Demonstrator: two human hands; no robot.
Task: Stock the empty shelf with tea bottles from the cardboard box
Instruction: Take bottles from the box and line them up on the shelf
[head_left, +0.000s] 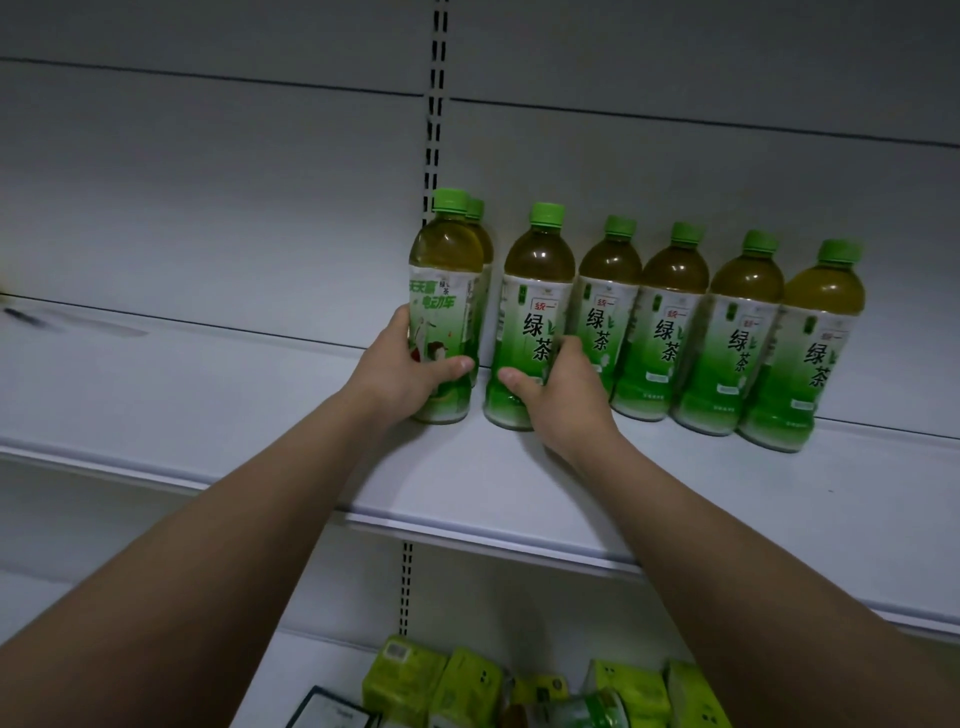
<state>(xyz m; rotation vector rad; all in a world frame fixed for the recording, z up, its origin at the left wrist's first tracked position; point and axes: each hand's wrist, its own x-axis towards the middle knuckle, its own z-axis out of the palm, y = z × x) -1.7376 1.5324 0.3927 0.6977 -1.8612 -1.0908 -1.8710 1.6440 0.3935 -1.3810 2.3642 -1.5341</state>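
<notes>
Several green tea bottles with green caps stand in a row on the white shelf (311, 410). My left hand (405, 371) grips the leftmost front bottle (445, 275) low on its label; another bottle (480, 234) stands half hidden just behind it. My right hand (558, 395) grips the bottle beside it (535, 291) near its base. To the right, four more bottles (670, 312) stand upright, touching one another. The cardboard box is out of view.
The shelf stretches bare to the left of the bottles. A slotted upright (437, 104) runs up the back panel. On the lower shelf lie several yellow-green packets (467, 686) and a dark-framed card (332, 709).
</notes>
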